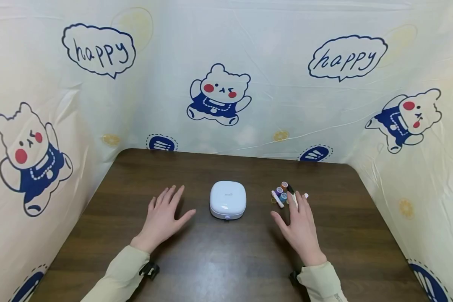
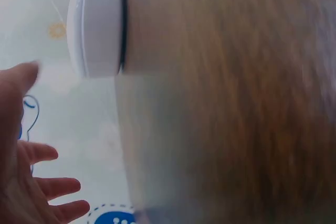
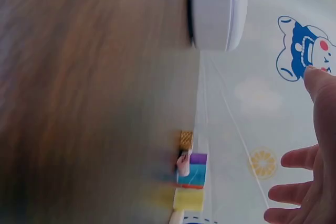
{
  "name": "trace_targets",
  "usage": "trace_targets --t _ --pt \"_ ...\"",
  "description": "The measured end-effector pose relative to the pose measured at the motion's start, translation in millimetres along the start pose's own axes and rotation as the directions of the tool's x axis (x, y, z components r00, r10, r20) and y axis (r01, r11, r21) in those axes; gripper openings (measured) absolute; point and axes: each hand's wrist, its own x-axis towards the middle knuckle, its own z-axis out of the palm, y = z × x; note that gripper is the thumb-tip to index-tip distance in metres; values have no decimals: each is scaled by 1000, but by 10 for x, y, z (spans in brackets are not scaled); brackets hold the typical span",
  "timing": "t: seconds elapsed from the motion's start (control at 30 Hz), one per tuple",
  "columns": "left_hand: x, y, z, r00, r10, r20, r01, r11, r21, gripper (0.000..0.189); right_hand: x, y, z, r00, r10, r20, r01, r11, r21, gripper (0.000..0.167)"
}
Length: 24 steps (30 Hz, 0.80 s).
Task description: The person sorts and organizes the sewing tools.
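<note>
A white rounded-square case (image 1: 228, 197) with its lid down stands mid-table; a small round button shows on its side in the left wrist view. To its left, my left hand (image 1: 163, 220) hovers palm down with fingers spread, holding nothing. On the other side my right hand (image 1: 301, 228) has its fingers extended near a cluster of small thread spools (image 1: 284, 196), partly covering it. A white stick-like piece (image 1: 277, 199) and a dark slim object (image 1: 290, 188) lie among them. The right wrist view shows a gold dimpled thimble (image 3: 186, 140) and a yellow spool (image 3: 189, 199).
The brown wooden table (image 1: 219, 260) has rounded far corners. A pale curtain (image 1: 272, 105) with cartoon bears and "happy" bubbles hangs behind it and along both sides. Dark straps (image 1: 149, 270) sit at the wrists, by the light sleeves.
</note>
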Motion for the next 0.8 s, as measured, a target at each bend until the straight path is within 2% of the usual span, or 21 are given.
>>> trace_targets --t 0.1,0.27,0.5,0.7,0.8 --pt "23 31 43 1000 -5 2 5 997 -78 91 26 -57 9 1000 -5 5 5 999 40 82" --pt "83 104 118 999 -25 47 33 983 -179 93 68 -144 39 1000 -22 12 21 996 86 81" --pt "191 236 223 994 -17 105 48 951 -306 90 152 -272 71 996 -87 13 85 988 129 78" --pt "275 275 338 987 14 160 42 938 -344 93 235 -413 69 992 -95 81 80 982 173 80" --pt "320 287 384 983 14 181 60 916 -397 99 284 -482 75 987 -100 122 78 982 174 83"
